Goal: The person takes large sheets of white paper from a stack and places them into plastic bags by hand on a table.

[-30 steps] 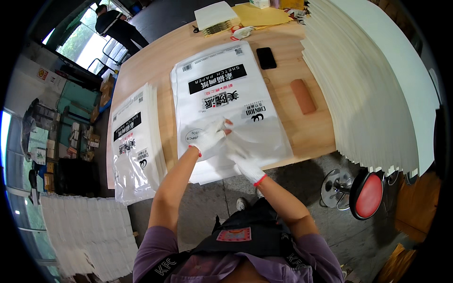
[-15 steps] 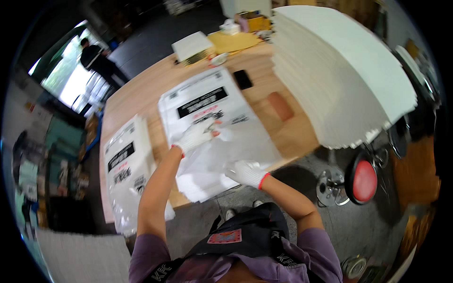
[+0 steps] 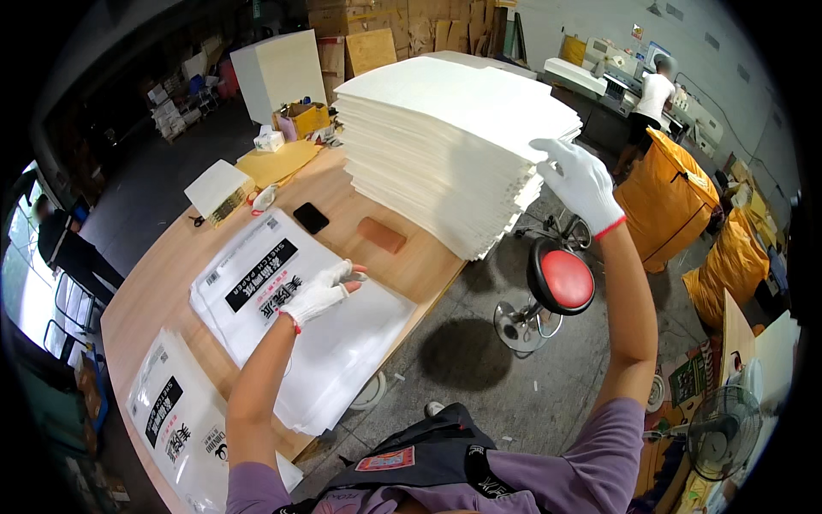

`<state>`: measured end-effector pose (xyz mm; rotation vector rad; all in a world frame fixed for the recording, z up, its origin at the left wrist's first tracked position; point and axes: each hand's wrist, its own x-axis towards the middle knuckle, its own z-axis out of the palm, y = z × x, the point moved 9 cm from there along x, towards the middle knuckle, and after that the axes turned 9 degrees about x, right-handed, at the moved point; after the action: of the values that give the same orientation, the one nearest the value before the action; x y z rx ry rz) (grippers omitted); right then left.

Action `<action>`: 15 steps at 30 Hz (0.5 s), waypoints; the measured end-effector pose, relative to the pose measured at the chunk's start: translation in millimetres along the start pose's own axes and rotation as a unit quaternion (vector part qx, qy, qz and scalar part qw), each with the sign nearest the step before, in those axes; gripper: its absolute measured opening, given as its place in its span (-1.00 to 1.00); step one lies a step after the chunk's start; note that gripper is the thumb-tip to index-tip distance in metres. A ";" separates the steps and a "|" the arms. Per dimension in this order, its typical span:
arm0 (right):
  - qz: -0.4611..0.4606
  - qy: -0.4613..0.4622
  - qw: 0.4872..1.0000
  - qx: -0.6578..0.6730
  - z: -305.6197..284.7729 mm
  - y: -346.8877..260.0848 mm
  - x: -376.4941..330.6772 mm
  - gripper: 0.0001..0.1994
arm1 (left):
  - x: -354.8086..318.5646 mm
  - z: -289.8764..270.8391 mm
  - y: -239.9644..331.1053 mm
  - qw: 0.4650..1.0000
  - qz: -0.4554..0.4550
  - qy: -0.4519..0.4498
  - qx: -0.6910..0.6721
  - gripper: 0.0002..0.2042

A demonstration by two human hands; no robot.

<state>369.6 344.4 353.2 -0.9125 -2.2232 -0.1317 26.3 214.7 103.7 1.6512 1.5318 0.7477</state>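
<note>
Reaching up, the white-gloved right hand (image 3: 582, 180) pinches the top corner of the tall stack of white paper sheets (image 3: 445, 128) (thin, floppy, probably slippery); left hand (image 3: 321, 293) rests flat, released, on clear printed plastic bags (image 3: 282, 317) on the wooden bench (image 3: 163, 283).

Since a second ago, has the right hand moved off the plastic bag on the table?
Yes. The right hand has left the clear plastic bag and now reaches up to the corner of the tall white paper stack, on the table's right.
</note>
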 end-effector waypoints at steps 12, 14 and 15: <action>-0.298 0.109 0.940 -0.128 7.1 29.0 25.4 -0.89 | 96.8 38.6 166.9 0.999 0.040 -0.028 0.004 -0.48; -0.309 0.104 0.934 -0.143 15.7 31.7 36.1 -0.93 | 126.7 38.1 178.6 0.956 0.016 -0.014 -0.292 -0.40; -0.311 0.095 0.930 -0.173 19.9 38.7 38.6 -0.93 | 142.8 34.5 184.3 0.943 -0.003 -0.008 -0.333 -0.38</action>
<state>364.0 402.1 357.4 -0.3077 -2.2623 -0.8910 172.8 351.0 228.1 1.1349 1.0921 1.0982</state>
